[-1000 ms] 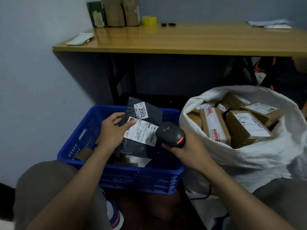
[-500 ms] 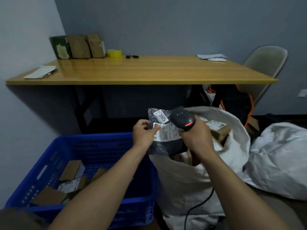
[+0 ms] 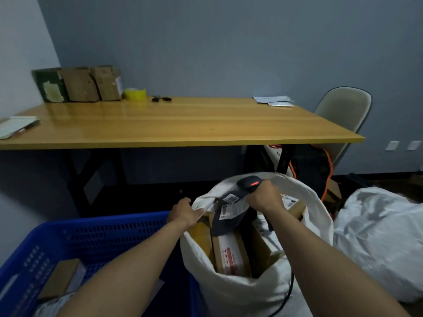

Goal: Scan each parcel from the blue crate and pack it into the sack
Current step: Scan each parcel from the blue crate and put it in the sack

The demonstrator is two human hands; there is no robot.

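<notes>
Both bare forearms reach forward from the bottom edge, side by side. The left arm runs up and to the right, wrist straight, and the left hand (image 3: pixel 184 212) is knuckles-up, fingers curled, pinching the rim of the sack (image 3: pixel 229 294). The right arm angles up and to the left, wrist dipped a touch. The right hand (image 3: pixel 263 199) is a fist, back to the camera, wrapped round the scanner (image 3: pixel 248 182). The hands are near each other, not touching, with the right one a little farther out.
</notes>
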